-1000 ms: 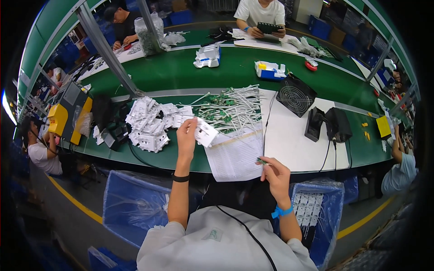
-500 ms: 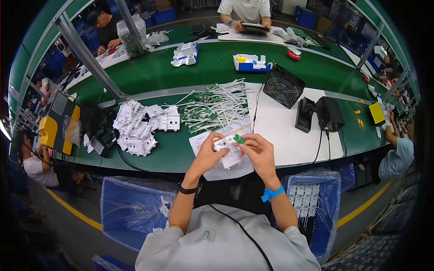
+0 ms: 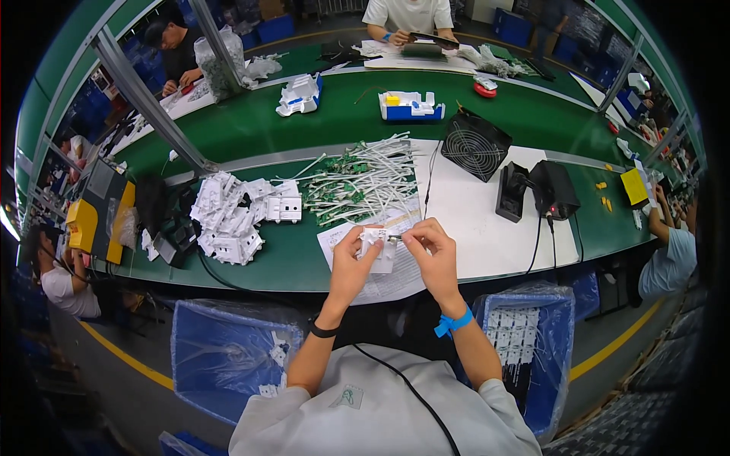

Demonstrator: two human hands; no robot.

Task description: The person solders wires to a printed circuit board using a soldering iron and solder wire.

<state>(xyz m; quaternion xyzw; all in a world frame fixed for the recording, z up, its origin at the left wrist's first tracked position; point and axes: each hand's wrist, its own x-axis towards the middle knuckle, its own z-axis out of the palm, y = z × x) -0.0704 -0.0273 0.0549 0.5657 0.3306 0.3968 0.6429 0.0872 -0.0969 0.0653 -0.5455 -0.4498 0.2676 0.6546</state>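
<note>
My left hand (image 3: 351, 262) is closed round the edge of a white plastic housing (image 3: 384, 262), its thumb lying on the face. The housing is held up over a printed sheet (image 3: 403, 285) near the table's front edge. My right hand (image 3: 432, 254) pinches a small part (image 3: 395, 238) at the housing's upper right corner; it looks dark and thin, and its kind is hard to make out. Beyond my hands lies a heap of green circuit boards with white cables (image 3: 357, 182). To their left is a pile of white plastic housings (image 3: 226, 213).
A black fan (image 3: 477, 146) and a black box with cables (image 3: 553, 190) stand at right on a white board (image 3: 464, 243). Blue-and-white trays (image 3: 413, 108) rest on the green conveyor (image 3: 350, 102). Blue lined bins (image 3: 220, 357) flank me. Co-workers sit around.
The green board at my right fingertips no longer shows as green; a thin dark part shows there. The housing has tilted slightly. The trays on the conveyor have shifted left.
</note>
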